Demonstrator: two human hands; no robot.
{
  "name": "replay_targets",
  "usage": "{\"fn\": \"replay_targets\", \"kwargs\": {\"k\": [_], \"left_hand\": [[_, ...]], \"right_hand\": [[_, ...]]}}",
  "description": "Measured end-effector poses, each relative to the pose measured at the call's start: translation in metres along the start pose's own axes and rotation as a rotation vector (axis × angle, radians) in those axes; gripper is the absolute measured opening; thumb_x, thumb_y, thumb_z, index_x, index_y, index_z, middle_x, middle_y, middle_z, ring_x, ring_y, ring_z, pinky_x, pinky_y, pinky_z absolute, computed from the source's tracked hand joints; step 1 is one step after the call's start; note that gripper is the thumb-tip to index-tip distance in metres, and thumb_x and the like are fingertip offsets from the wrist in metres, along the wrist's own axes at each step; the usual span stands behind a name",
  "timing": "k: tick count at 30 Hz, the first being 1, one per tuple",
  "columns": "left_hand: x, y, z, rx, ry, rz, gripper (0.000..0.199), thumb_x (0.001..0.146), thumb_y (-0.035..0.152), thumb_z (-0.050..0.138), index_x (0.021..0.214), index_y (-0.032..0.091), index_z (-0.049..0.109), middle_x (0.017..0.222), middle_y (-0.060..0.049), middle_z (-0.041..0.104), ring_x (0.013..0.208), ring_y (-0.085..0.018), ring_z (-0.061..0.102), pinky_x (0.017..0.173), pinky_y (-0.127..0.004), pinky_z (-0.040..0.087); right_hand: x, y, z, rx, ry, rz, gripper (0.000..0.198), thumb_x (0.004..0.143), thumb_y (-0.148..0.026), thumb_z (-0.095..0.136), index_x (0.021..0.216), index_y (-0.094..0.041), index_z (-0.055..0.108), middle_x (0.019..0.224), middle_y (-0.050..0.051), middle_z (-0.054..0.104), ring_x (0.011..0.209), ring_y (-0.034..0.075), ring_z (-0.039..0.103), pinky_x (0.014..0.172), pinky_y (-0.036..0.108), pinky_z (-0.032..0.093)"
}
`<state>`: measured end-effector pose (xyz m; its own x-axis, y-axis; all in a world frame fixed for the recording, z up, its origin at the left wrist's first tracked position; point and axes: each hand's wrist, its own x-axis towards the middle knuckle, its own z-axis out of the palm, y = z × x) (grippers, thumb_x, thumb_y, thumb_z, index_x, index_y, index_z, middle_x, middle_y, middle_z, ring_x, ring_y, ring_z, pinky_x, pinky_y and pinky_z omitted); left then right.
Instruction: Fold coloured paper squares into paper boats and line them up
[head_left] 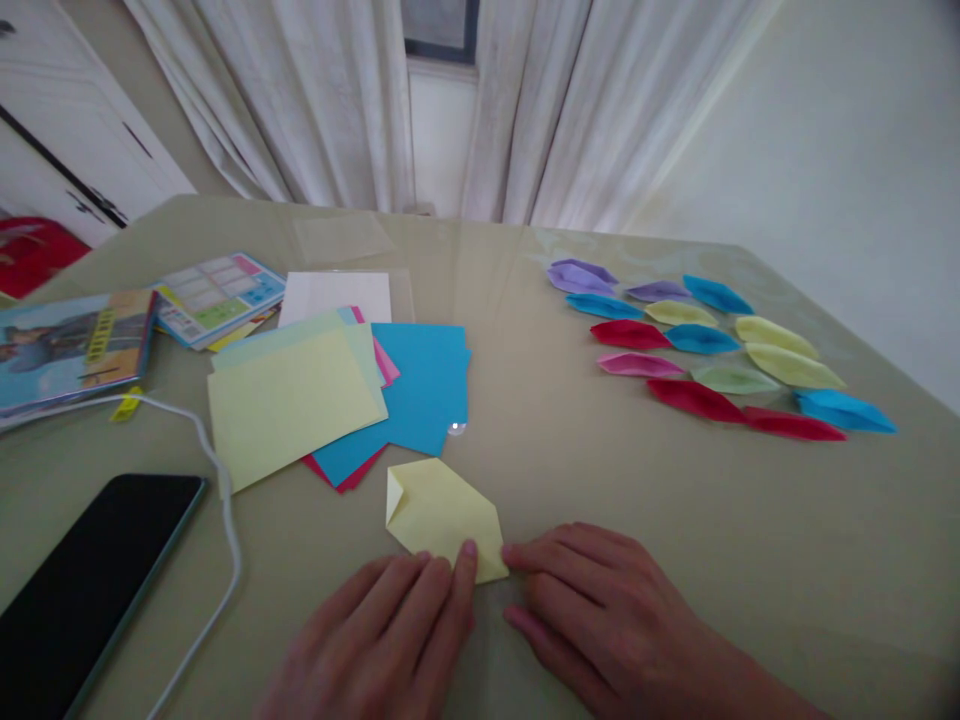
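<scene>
A pale yellow sheet of paper (446, 505) with folded corners lies flat on the table in front of me. A small triangular flap shows at its left end. My left hand (390, 625) rests along its lower edge, index fingertip pressed on the paper and the other fingers lying alongside; its thumb is hidden. From the right, my right hand (600, 600) touches the paper's lower right corner with its index fingertip. The thumb of that hand is apart from the index finger, with nothing seen between them.
Loose yellow sheets (292, 400) and blue sheets (427, 380) overlap at left centre. Several folded paper pieces (701, 340) lie in rows at the right. A phone (97, 590), a white cable (229, 520) and a picture book (75, 345) are on the left of the table.
</scene>
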<state>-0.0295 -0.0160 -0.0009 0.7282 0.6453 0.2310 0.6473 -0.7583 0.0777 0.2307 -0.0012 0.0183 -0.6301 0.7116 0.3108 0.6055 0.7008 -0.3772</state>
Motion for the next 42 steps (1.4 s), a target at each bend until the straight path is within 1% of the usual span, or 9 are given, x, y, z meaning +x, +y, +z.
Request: {"fn": "replay_targets", "kwargs": {"k": [2, 4, 6, 8, 13, 21, 27, 31, 42], "left_hand": [[0.007, -0.001, 0.005, -0.070, 0.077, -0.078, 0.029, 0.110, 0.022, 0.050, 0.134, 0.019, 0.067, 0.109, -0.004, 0.079, 0.094, -0.023, 0.071, 0.085, -0.037, 0.056], [0.015, -0.001, 0.008, -0.189, 0.142, -0.164, 0.022, 0.110, 0.023, 0.052, 0.119, 0.021, 0.072, 0.098, -0.003, 0.076, 0.087, -0.022, 0.068, 0.083, -0.036, 0.054], [0.020, -0.002, 0.010, -0.328, 0.159, -0.229, 0.020, 0.109, 0.021, 0.054, 0.103, 0.023, 0.073, 0.092, -0.002, 0.073, 0.084, -0.021, 0.065, 0.081, -0.034, 0.052], [0.023, -0.002, 0.010, -0.448, 0.148, -0.280, 0.018, 0.107, 0.019, 0.058, 0.096, 0.024, 0.071, 0.091, -0.001, 0.070, 0.084, -0.020, 0.063, 0.081, -0.033, 0.051], [0.022, -0.005, 0.009, -0.567, 0.074, -0.355, 0.013, 0.103, 0.017, 0.062, 0.097, 0.025, 0.071, 0.098, -0.002, 0.069, 0.090, -0.020, 0.063, 0.084, -0.032, 0.053], [0.027, -0.006, 0.006, -0.614, 0.004, -0.449, 0.011, 0.099, 0.017, 0.064, 0.093, 0.025, 0.070, 0.103, -0.002, 0.068, 0.096, -0.021, 0.066, 0.086, -0.032, 0.054], [0.029, -0.006, 0.006, -0.628, 0.013, -0.464, 0.012, 0.096, 0.015, 0.066, 0.092, 0.025, 0.070, 0.103, -0.002, 0.068, 0.097, -0.022, 0.066, 0.085, -0.032, 0.054], [0.029, -0.006, 0.007, -0.622, -0.001, -0.461, 0.010, 0.098, 0.017, 0.065, 0.093, 0.025, 0.069, 0.103, -0.002, 0.067, 0.097, -0.022, 0.066, 0.086, -0.033, 0.054], [0.029, -0.007, 0.010, -0.645, 0.023, -0.471, 0.008, 0.095, 0.020, 0.068, 0.091, 0.027, 0.068, 0.100, -0.002, 0.066, 0.094, -0.023, 0.065, 0.084, -0.035, 0.052]], "right_hand": [[0.001, 0.000, 0.000, 0.019, -0.022, 0.009, 0.022, 0.111, -0.021, 0.052, 0.103, -0.018, 0.072, 0.103, 0.006, 0.083, 0.085, 0.019, 0.075, 0.084, 0.033, 0.057], [0.001, 0.000, 0.000, 0.041, -0.040, 0.026, 0.021, 0.111, -0.022, 0.052, 0.108, -0.019, 0.072, 0.099, 0.007, 0.082, 0.085, 0.019, 0.074, 0.083, 0.031, 0.057], [0.001, 0.002, 0.000, 0.054, -0.038, 0.047, 0.021, 0.110, -0.024, 0.052, 0.113, -0.019, 0.073, 0.100, 0.007, 0.082, 0.088, 0.019, 0.075, 0.084, 0.031, 0.058], [0.001, 0.005, 0.000, 0.065, -0.032, 0.055, 0.023, 0.110, -0.023, 0.052, 0.116, -0.020, 0.074, 0.105, 0.007, 0.081, 0.090, 0.018, 0.075, 0.085, 0.030, 0.059], [0.002, 0.008, 0.000, 0.041, -0.049, 0.019, 0.023, 0.108, -0.020, 0.054, 0.114, -0.019, 0.076, 0.116, 0.008, 0.081, 0.092, 0.019, 0.076, 0.088, 0.033, 0.060], [0.005, 0.009, 0.002, 0.059, -0.038, -0.031, 0.018, 0.104, -0.016, 0.059, 0.106, -0.017, 0.077, 0.115, 0.005, 0.081, 0.087, 0.021, 0.069, 0.082, 0.037, 0.056], [0.000, 0.010, 0.000, -0.016, -0.040, -0.056, 0.020, 0.108, -0.022, 0.056, 0.109, -0.018, 0.076, 0.119, 0.007, 0.081, 0.094, 0.021, 0.072, 0.089, 0.039, 0.055], [0.000, 0.013, -0.004, -0.052, -0.091, -0.104, 0.018, 0.107, -0.022, 0.059, 0.113, -0.016, 0.076, 0.118, 0.009, 0.081, 0.091, 0.020, 0.073, 0.085, 0.036, 0.056], [0.002, 0.018, -0.010, -0.114, -0.118, -0.210, 0.021, 0.107, -0.028, 0.061, 0.109, -0.016, 0.077, 0.122, 0.008, 0.081, 0.088, 0.020, 0.071, 0.080, 0.037, 0.055]]}}
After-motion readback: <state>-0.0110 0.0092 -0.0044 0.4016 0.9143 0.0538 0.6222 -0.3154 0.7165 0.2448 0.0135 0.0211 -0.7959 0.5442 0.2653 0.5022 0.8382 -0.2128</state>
